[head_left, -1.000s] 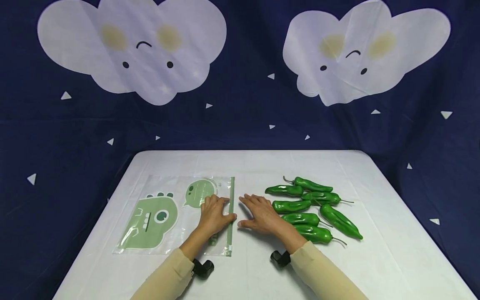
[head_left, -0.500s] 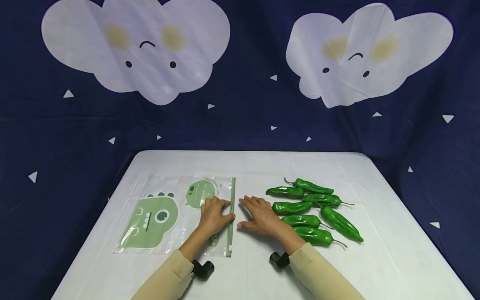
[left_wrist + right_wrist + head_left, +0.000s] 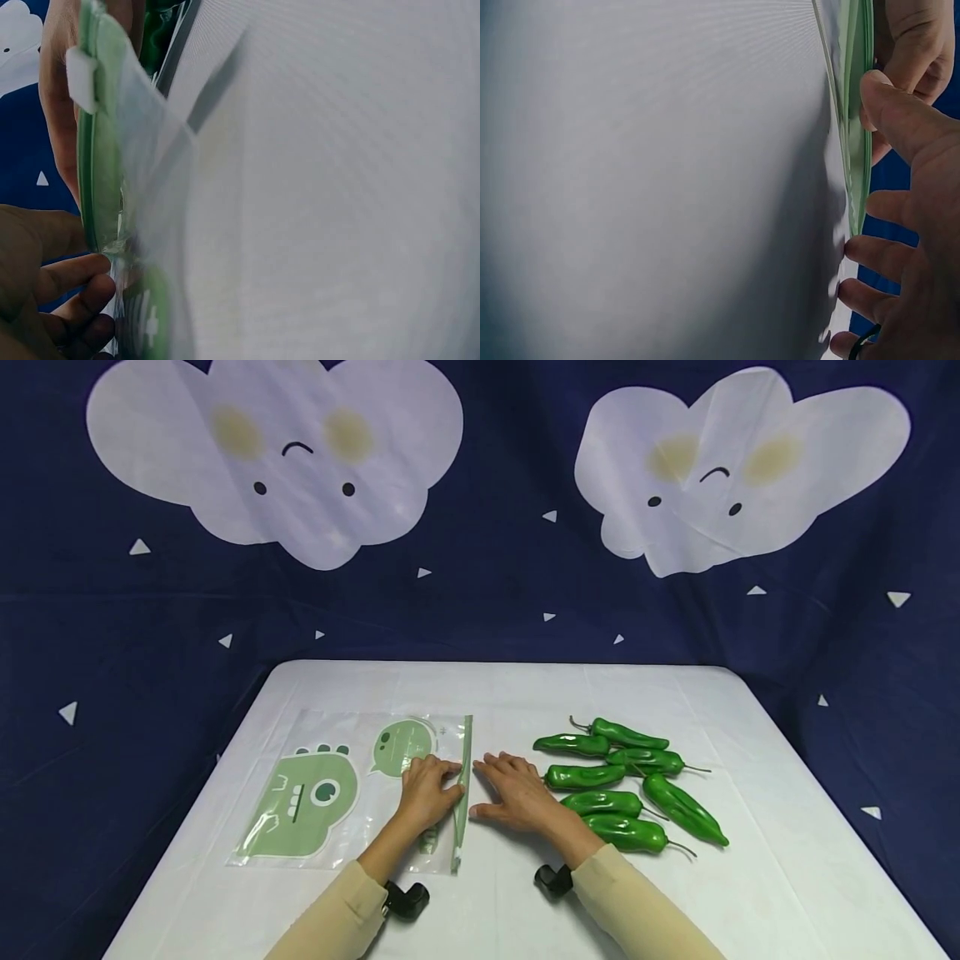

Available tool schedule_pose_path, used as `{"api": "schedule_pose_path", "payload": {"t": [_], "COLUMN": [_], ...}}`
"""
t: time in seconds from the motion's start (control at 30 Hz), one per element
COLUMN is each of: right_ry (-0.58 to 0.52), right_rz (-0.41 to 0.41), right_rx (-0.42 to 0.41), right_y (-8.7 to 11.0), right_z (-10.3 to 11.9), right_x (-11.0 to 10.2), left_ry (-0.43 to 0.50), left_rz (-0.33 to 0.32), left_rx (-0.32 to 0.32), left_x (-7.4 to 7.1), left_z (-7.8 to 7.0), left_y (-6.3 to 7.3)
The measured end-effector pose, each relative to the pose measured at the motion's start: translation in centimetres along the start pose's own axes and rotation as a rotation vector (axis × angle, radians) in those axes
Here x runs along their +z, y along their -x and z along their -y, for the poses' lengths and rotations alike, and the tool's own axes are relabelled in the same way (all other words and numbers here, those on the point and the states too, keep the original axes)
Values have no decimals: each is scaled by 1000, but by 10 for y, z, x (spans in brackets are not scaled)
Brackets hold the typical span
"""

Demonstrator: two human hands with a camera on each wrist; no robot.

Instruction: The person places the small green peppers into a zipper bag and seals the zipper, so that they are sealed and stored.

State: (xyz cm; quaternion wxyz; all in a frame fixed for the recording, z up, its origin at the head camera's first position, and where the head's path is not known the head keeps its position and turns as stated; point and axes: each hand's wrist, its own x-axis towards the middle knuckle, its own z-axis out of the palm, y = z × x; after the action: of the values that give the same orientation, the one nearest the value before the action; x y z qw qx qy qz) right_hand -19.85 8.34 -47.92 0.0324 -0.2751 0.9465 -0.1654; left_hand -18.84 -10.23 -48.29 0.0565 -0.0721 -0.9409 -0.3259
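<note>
A clear zipper bag (image 3: pixel 352 818) with a green dinosaur print lies flat on the left half of the table, its green zipper strip (image 3: pixel 467 743) facing right. My left hand (image 3: pixel 427 793) lies over that end, thumb and forefinger pinching the bag's edge by the strip. In the left wrist view the strip bulges up from the table, and its white slider (image 3: pixel 82 81) shows. My right hand (image 3: pixel 519 793) is just right of the strip, fingers extended and holding nothing; its thumb (image 3: pixel 907 112) appears close to the strip in the right wrist view, contact uncertain.
Several green chili peppers (image 3: pixel 630 833) lie in a loose group right of my right hand, a couple partly hidden by the forearm. The white table (image 3: pixel 502 693) ends at a dark blue cloth backdrop (image 3: pixel 495 577) with cloud prints.
My left thumb has drawn slightly left, and the zipper strip now bends near it. My right hand has shifted a little left toward the strip. The camera view has drifted slightly.
</note>
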Motion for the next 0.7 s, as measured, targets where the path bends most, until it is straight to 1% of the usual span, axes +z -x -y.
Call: {"api": "schedule_pose_path", "payload": {"t": [0.43,0.7], "right_ry": [4,21], "right_rz": [22,16], "right_rx": [20,7], "right_y": [-5,-8], "right_z": [5,7], "right_x": [3,5], "left_ry": [21,39], "left_rz": [-8,-15], "left_rx": [-1,4], "left_x": [-1,0], "left_z": [1,4], "left_y": [0,0]}}
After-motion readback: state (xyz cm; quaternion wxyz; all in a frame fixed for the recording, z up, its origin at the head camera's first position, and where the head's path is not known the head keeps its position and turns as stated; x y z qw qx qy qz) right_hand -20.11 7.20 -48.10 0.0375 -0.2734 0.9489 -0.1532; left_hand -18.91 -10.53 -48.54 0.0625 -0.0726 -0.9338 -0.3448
